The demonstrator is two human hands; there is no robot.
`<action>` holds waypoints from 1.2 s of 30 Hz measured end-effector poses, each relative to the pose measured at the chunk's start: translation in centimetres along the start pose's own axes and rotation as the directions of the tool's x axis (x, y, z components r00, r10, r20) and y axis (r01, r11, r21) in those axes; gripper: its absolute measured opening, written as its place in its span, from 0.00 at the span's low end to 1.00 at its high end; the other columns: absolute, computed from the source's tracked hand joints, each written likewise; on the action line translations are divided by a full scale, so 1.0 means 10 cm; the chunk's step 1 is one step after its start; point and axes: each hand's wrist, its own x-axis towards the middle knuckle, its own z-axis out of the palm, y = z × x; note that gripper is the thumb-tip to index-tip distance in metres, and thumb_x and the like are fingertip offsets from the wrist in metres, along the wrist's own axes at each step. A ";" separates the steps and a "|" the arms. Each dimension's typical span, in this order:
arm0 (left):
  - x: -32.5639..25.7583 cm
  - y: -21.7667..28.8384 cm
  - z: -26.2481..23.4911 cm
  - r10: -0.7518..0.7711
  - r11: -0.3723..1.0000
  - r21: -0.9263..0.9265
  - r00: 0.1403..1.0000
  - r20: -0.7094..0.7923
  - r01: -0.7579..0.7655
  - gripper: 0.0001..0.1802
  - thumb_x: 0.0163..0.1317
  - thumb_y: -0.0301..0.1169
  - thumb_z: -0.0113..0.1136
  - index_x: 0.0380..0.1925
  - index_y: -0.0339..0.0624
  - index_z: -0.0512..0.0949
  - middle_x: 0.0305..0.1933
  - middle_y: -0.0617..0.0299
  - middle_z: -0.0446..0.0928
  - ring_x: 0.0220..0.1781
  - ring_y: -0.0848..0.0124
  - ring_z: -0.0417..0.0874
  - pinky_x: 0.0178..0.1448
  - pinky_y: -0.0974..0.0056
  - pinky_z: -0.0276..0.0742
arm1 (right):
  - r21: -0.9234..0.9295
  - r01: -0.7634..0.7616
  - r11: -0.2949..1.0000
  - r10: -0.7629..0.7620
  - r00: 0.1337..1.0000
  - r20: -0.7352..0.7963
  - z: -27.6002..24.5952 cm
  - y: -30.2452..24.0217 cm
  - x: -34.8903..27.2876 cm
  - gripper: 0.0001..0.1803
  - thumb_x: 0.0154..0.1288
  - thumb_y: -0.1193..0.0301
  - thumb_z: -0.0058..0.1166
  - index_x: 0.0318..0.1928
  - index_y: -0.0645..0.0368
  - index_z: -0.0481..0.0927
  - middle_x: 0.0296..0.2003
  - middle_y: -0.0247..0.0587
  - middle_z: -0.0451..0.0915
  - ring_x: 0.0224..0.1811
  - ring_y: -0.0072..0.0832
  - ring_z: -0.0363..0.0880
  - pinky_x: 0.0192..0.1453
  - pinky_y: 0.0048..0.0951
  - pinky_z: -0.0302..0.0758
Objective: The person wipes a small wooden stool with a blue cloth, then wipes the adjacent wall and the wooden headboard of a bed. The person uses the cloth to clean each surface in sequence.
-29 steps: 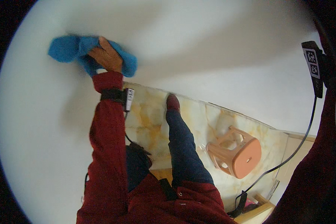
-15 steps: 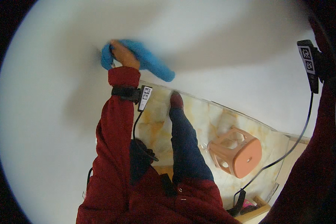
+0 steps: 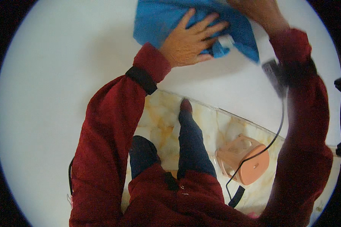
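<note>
At the upper wall: blue cloth pressed flat under two hands.
Left hand lies open, fingers spread, palm on the cloth against the white wall; right hand sits at its top edge, blurred, grip unclear. Wiping well likely calls for even palm pressure, overlapping strokes, and steady footing beside the orange stool.

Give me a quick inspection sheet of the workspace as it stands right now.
Surface: plain white wall, no marks seen.
Job's things: blue cloth spread flat on the wall.
Clutter: orange plastic stool tipped over on the marbled floor.
Hands: left hand flat on the cloth, fingers spread; right hand at the cloth's upper edge, blurred, grip unclear.
Cables: black cable hanging from the right wrist.
Surroundings: nothing seen.
</note>
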 end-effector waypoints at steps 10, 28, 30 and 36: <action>-0.32 -0.11 0.22 -0.192 0.844 -0.507 0.981 0.022 0.176 0.26 0.63 0.50 0.56 0.56 0.51 0.71 0.57 0.54 0.74 0.57 0.53 0.75 0.61 0.51 0.70 | 0.291 -0.255 0.922 0.133 0.915 0.380 0.01 -1.03 -0.77 0.25 0.54 0.73 0.57 0.55 0.60 0.73 0.58 0.44 0.72 0.63 0.41 0.69 0.66 0.38 0.67; 0.02 -0.56 -0.28 0.192 0.961 -0.220 0.977 0.092 -0.168 0.27 0.63 0.26 0.47 0.65 0.44 0.63 0.65 0.56 0.68 0.64 0.62 0.71 0.67 0.56 0.66 | 0.113 -0.296 0.949 0.218 0.869 0.444 0.19 -1.12 -1.03 0.19 0.53 0.79 0.54 0.48 0.62 0.80 0.51 0.40 0.75 0.56 0.38 0.70 0.60 0.35 0.68; -0.02 -0.67 -0.42 0.158 0.986 -0.068 0.976 0.153 -0.149 0.25 0.62 0.27 0.48 0.62 0.43 0.66 0.64 0.56 0.69 0.63 0.62 0.71 0.66 0.56 0.66 | 0.053 -0.265 0.963 0.214 0.867 0.449 0.21 -0.98 -1.07 0.23 0.54 0.80 0.53 0.54 0.57 0.77 0.58 0.36 0.72 0.59 0.36 0.70 0.64 0.35 0.67; -0.54 -1.43 -1.70 -0.139 0.914 0.404 0.952 0.274 0.017 0.22 0.60 0.27 0.53 0.57 0.37 0.69 0.67 0.47 0.62 0.70 0.50 0.60 0.71 0.42 0.52 | -0.239 -0.238 0.941 0.296 0.922 0.248 -0.02 -0.17 -0.72 0.24 0.60 0.75 0.55 0.58 0.49 0.74 0.53 0.37 0.77 0.51 0.38 0.76 0.57 0.38 0.73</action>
